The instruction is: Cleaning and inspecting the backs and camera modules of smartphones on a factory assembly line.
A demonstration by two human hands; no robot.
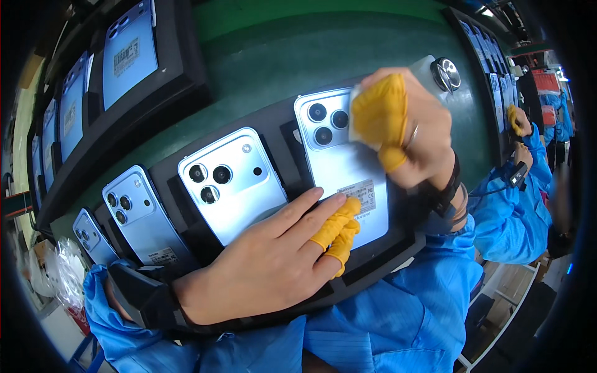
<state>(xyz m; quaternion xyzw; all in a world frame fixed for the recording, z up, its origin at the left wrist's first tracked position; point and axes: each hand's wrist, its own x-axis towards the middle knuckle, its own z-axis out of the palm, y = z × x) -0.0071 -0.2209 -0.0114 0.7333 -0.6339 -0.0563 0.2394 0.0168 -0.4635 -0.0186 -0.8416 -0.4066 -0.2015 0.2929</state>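
Face down in a black foam tray (249,127) lies a light blue smartphone (323,166) with three camera lenses and a white label. My left hand (267,261) rests on its lower part, fingers stretched out, yellow finger cots on some of them. My right hand (410,127), also in yellow finger cots, is closed at the phone's upper right beside the lenses. A white wipe (354,118) shows at the edge of its fingers, pressed to the phone; most of it is hidden. To the left lie a second phone (239,202), a third phone (146,214) and a smaller-looking phone (93,236).
Another black tray (168,93) with several blue phones stands at the far left. Beyond my right hand is a whitish container with a round metal top (446,74). At right, a co-worker's hand (521,121) is near a phone tray (491,68). The tabletop (261,68) is green.
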